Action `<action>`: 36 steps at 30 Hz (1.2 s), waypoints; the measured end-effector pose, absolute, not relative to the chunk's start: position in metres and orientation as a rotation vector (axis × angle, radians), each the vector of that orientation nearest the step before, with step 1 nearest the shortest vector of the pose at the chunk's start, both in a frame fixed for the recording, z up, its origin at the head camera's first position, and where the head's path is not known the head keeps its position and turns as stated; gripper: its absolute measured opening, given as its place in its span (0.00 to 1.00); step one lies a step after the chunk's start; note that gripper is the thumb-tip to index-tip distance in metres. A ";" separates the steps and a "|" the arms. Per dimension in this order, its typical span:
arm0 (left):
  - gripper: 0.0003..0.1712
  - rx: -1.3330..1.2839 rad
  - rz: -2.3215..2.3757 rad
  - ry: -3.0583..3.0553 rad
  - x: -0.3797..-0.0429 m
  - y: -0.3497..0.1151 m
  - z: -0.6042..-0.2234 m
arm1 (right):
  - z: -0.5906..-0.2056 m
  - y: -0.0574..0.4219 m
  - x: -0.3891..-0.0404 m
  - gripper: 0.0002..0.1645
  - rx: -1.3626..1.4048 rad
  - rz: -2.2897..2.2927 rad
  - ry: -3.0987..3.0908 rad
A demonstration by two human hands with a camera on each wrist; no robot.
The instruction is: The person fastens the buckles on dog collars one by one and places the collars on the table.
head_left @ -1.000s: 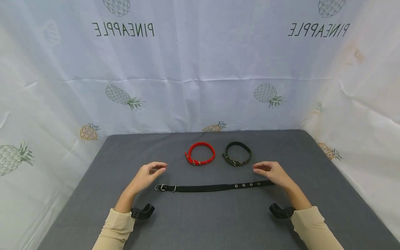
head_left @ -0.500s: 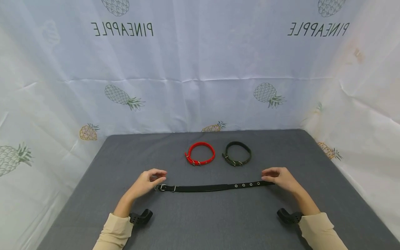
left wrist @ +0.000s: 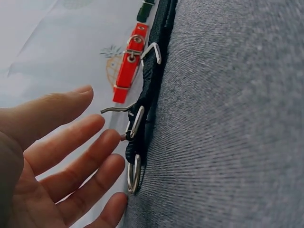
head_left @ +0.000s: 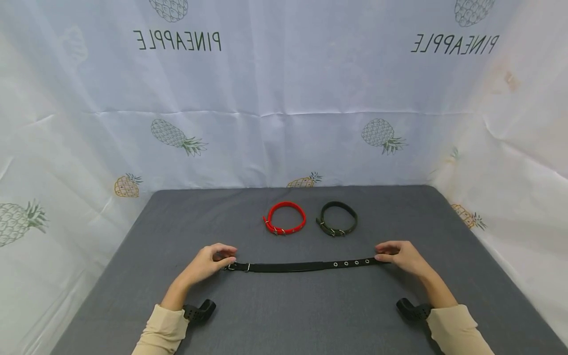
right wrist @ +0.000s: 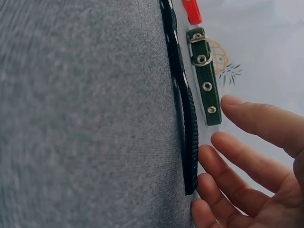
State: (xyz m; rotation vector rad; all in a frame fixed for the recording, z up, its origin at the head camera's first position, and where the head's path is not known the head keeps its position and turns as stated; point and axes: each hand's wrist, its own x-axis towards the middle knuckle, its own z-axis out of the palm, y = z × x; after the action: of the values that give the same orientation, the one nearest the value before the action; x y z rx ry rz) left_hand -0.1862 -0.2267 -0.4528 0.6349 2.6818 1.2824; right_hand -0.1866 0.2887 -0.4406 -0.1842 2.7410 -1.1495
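A black collar [head_left: 288,267] lies stretched out flat across the dark grey table, buckle to the left and eyelet holes to the right. At its buckle end is my left hand [head_left: 208,264]. In the left wrist view, the fingers are bent a little beside the metal buckle [left wrist: 137,122] and end ring [left wrist: 134,178], with the thumb apart from them. My right hand [head_left: 404,256] is over the eyelet end. There, the right wrist view has the loosely bent fingers right beside the strap tip [right wrist: 191,156], perhaps touching it, with the thumb apart.
Farther back lie a buckled red collar [head_left: 284,230] and, right of it, a buckled dark green collar [head_left: 353,211], both in loops. A white pineapple-print curtain [head_left: 284,88] surrounds the grey table [head_left: 284,315] at the back and sides.
Both hands have come down nearer to the black collar's ends, the right one also moving outward to the right. The collars have not moved.
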 end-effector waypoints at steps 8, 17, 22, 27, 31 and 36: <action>0.22 0.596 1.188 2.719 -0.184 -0.224 -0.454 | -0.443 0.293 -0.190 0.26 -0.255 -1.128 2.729; 0.24 0.670 1.136 2.764 -0.186 -0.221 -0.452 | -0.444 0.295 -0.192 0.26 -0.313 -1.081 2.723; 0.19 0.645 1.102 2.796 -0.188 -0.217 -0.453 | -0.446 0.295 -0.192 0.23 -0.327 -1.059 2.747; 0.14 0.628 1.078 2.824 -0.188 -0.214 -0.453 | -0.449 0.293 -0.192 0.17 -0.368 -1.038 2.803; 0.12 0.642 1.058 2.841 -0.189 -0.213 -0.453 | -0.450 0.292 -0.192 0.14 -0.377 -1.021 2.821; 0.10 0.690 1.064 2.854 -0.192 -0.215 -0.455 | -0.446 0.293 -0.193 0.14 -0.376 -0.998 2.813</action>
State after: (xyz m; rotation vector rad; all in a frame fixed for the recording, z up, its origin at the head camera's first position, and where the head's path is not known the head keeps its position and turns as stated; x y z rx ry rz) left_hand -0.1915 -0.2146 -0.4545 0.6901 2.8539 1.0641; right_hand -0.1927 0.2926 -0.4459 -0.3756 2.8129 -0.9983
